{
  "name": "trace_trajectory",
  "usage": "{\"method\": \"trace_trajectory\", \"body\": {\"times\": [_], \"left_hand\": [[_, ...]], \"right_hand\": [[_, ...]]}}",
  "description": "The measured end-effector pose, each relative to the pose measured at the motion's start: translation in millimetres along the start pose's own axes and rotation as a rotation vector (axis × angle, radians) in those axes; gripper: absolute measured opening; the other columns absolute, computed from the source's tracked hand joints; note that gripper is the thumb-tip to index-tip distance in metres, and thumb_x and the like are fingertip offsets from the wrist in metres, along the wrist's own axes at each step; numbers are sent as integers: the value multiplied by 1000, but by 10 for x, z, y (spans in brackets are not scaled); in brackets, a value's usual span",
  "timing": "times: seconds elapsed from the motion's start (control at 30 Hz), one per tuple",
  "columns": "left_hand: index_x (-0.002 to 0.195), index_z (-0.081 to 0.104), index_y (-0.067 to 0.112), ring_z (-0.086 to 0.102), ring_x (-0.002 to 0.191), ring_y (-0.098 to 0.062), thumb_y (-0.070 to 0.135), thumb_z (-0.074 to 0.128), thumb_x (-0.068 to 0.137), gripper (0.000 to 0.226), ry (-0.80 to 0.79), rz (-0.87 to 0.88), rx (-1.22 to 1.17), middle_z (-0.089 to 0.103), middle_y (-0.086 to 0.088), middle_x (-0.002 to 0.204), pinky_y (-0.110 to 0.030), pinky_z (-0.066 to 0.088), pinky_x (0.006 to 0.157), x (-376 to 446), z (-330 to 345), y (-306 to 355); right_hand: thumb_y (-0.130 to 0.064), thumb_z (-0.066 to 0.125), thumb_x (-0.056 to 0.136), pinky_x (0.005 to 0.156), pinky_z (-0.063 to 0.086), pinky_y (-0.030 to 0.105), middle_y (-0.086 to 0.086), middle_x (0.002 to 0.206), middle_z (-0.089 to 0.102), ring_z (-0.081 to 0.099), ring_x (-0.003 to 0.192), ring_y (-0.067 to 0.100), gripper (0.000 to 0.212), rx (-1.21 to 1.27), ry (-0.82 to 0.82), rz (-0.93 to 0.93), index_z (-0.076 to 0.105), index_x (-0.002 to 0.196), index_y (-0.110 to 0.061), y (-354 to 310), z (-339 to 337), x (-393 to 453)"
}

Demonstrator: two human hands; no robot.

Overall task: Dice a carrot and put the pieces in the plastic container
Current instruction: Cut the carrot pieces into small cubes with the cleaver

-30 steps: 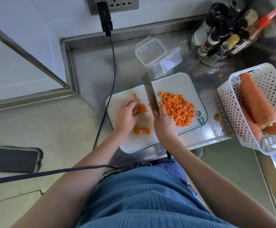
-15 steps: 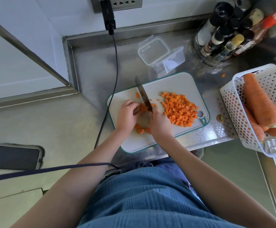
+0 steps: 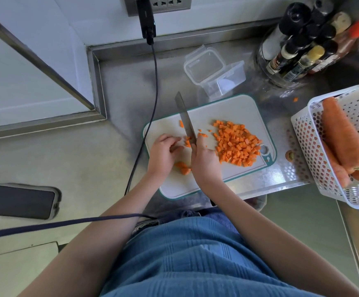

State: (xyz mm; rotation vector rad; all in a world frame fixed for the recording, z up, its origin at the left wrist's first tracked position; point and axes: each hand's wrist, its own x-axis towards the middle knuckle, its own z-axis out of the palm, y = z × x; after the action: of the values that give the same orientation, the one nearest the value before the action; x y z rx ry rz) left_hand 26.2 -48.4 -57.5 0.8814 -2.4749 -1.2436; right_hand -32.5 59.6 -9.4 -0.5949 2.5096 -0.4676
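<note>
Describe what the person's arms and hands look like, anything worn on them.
Both forearms are bare, with no sleeves in view. The left hand and right hand wear no gloves, and no rings, watch or bracelet show. The only clothing visible is a blue ribbed top below the arms.

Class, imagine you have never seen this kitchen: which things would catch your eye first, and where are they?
The heap of orange carrot dice on the right half of the white cutting board stands out first. Next comes the knife, held by the right hand at the board's middle. Whole carrots fill the white basket at far right.
</note>
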Motion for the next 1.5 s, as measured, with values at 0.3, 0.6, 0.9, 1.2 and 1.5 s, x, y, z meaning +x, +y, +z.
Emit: {"method": "trace_trajectory", "body": {"times": [0.3,0.6,0.9,1.2,1.5], "left_hand": [[116,62,-2,58,105,-30,-1,65,80,36,-4,17,112,62,-16,112,-27,42,94,131,-25,10],[129,56,11,40,126,-37,-11,47,73,61,-215,268,341,60,-4,127,-47,35,105,123,137,153],[102,68,1,54,103,-28,-14,50,75,36,49,184,247,66,-10,102,-32,42,94,-90,-133,-63],[101,68,3,56,100,-21,-8,56,80,27,-52,250,134,66,-7,100,-31,47,88,-150,28,136],[102,69,20,69,79,-14,29,77,74,30,-288,-321,-563,74,1,85,-38,54,84,-18,202,742]], "right_hand": [[-26,30,104,61,45,38,21,90,64,61,83,38,32,19,-24,19,35,131,-9,61,-1,34],[-27,37,102,47,36,33,13,67,58,54,58,34,19,262,175,50,39,92,-11,381,-192,-63],[-24,35,103,50,34,31,10,72,54,52,60,30,20,154,-29,19,42,113,-8,259,-53,-17],[-20,41,100,49,40,29,-3,63,50,46,51,16,11,439,66,63,50,95,-15,584,-368,37],[-20,37,102,36,38,25,4,53,44,36,35,14,16,843,100,122,50,102,-10,482,-528,11]]}}
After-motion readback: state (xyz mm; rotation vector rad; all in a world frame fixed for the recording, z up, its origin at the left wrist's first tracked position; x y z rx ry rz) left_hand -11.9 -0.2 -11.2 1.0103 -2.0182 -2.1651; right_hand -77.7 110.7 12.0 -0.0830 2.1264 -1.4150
